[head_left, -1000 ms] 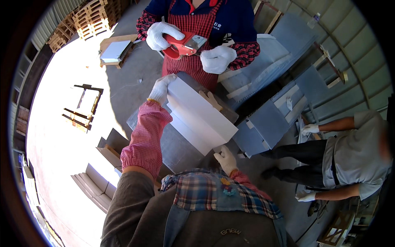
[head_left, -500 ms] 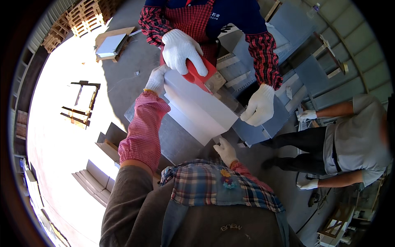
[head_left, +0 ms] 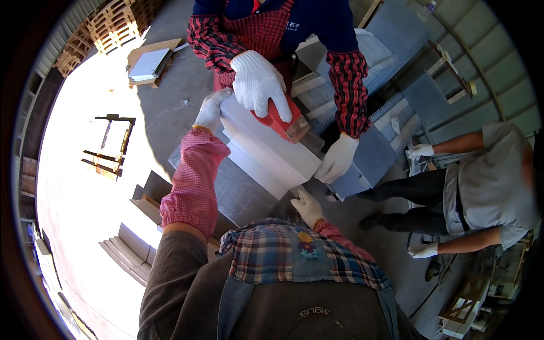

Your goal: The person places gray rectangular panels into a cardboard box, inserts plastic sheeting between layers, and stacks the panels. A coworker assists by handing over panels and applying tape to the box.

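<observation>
A long white carton [head_left: 266,144] lies slantwise on a grey work surface [head_left: 241,195]. At its far left corner my left hand [head_left: 209,110], in a white knit glove, is closed on the edge. My right hand [head_left: 309,208], gloved too, is by the near right end, fingers apart and partly bent at a small flap; whether they touch it is unclear. Across from me a co-worker's gloved hand [head_left: 258,79] presses a red tape dispenser [head_left: 283,120] onto the carton's top. Their other hand [head_left: 338,160] rests at the carton's right end.
Grey panels [head_left: 362,161] stand to the right, where another gloved person [head_left: 481,181] is. Folded cardboard [head_left: 127,252] lies on the left floor. A pallet with white sheets [head_left: 150,63] and stacked wooden pallets [head_left: 122,25] are farther back left.
The co-worker's tape dispenser has moved right and nearer along the carton. Their other hand has come in to its right end. My hands keep their places on and by the carton.
</observation>
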`<state>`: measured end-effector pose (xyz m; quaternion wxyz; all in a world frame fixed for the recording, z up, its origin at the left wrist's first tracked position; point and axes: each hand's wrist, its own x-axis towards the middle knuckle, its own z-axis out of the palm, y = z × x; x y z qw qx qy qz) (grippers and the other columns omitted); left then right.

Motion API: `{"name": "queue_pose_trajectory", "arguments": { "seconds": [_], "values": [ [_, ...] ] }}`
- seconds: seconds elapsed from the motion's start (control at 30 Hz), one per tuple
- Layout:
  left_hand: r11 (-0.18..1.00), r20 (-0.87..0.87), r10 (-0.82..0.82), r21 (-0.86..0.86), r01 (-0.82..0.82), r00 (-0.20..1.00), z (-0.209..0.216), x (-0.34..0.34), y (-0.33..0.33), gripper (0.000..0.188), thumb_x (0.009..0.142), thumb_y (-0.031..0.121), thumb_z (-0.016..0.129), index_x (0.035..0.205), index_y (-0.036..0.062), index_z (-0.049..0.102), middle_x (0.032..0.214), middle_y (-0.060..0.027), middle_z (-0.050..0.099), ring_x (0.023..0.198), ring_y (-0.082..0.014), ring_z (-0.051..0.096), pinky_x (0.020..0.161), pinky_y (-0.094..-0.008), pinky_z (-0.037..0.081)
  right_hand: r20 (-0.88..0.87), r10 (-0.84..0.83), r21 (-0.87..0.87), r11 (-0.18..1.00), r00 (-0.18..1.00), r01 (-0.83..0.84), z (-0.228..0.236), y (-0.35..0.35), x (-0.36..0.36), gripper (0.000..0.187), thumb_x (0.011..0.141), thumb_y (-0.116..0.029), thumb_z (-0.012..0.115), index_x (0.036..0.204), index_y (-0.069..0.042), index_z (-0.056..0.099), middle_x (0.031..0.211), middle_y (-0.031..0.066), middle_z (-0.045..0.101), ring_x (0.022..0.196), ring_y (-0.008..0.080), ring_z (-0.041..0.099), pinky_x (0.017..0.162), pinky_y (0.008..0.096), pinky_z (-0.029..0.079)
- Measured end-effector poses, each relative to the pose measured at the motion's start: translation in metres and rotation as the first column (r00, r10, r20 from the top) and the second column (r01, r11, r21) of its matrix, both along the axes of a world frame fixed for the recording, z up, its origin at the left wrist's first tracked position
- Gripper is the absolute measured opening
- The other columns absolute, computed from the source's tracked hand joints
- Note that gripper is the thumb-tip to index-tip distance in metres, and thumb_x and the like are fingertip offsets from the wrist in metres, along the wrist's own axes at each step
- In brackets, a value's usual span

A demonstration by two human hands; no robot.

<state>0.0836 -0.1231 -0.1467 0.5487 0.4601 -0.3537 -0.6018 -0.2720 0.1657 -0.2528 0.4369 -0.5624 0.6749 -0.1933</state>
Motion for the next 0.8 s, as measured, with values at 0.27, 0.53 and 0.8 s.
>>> {"name": "queue_pose_trajectory", "arguments": {
  "seconds": [0.27, 0.53, 0.8],
  "values": [
    [0.999, 0.05, 0.004, 0.041, -0.006, 0.999, 0.016, -0.008, 0.009, 0.035, 0.094, 0.028, 0.068, 0.115, 0.0006, 0.074, 0.105, -0.0091, 0.074, 0.094, -0.0215, 0.067, 0.089, -0.0361, 0.051, 0.091, -0.032, -0.093, 0.995, 0.995, 0.041, -0.002, -0.009, 0.001, 0.057, 0.094, -0.041, 0.067, 0.138, -0.005, 0.059, 0.131, 0.0227, 0.065, 0.113, 0.038, 0.065, 0.098, 0.0423, 0.05],
    [0.997, 0.045, 0.035, 0.06, -0.038, 0.998, 0.016, -0.012, 0.006, 0.035, 0.096, 0.028, 0.067, 0.114, -0.0009, 0.073, 0.102, -0.0104, 0.074, 0.088, -0.0221, 0.069, 0.083, -0.036, 0.053, 0.363, -0.227, -0.16, 0.94, 0.904, 0.3, 0.041, -0.023, 0.013, 0.087, 0.088, -0.031, 0.08, 0.155, 0.001, 0.036, 0.152, 0.0239, 0.051, 0.139, 0.0291, 0.051, 0.114, 0.0373, 0.04],
    [0.989, 0.028, 0.144, 0.039, -0.145, 0.989, 0.0, -0.002, -0.005, 0.032, 0.097, 0.025, 0.061, 0.11, -0.0015, 0.072, 0.098, -0.0093, 0.073, 0.086, -0.0215, 0.069, 0.081, -0.0362, 0.054, 0.413, -0.157, -0.404, 0.852, 0.897, 0.335, 0.095, -0.042, 0.023, 0.116, 0.08, -0.023, 0.088, 0.164, 0.0, 0.011, 0.164, 0.0278, 0.031, 0.152, 0.0323, 0.034, 0.123, 0.0379, 0.031]
  ]
}}
